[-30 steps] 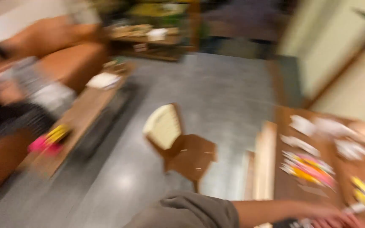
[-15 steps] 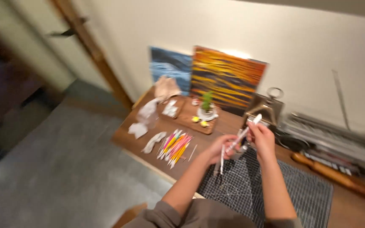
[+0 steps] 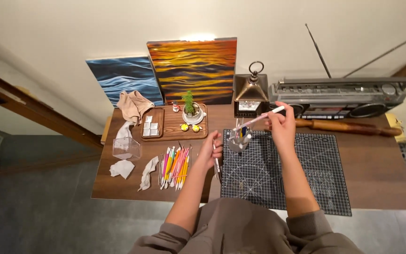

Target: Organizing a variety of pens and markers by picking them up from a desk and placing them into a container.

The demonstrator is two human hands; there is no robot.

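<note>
Two hands: right hand (image 3: 280, 123) pinches pink-white tool (image 3: 258, 118); left hand (image 3: 210, 153) grips thin tool (image 3: 217, 165).

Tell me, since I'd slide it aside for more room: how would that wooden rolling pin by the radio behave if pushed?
The rolling pin is round and long, so it would probably roll easily if nudged sideways. It looks like solid wood: likely stiff and fairly heavy. The radio right behind it might stop it.

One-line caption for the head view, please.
Right hand holds a white-tipped tool over a small cup on a cutting mat; left hand grips another.
</note>
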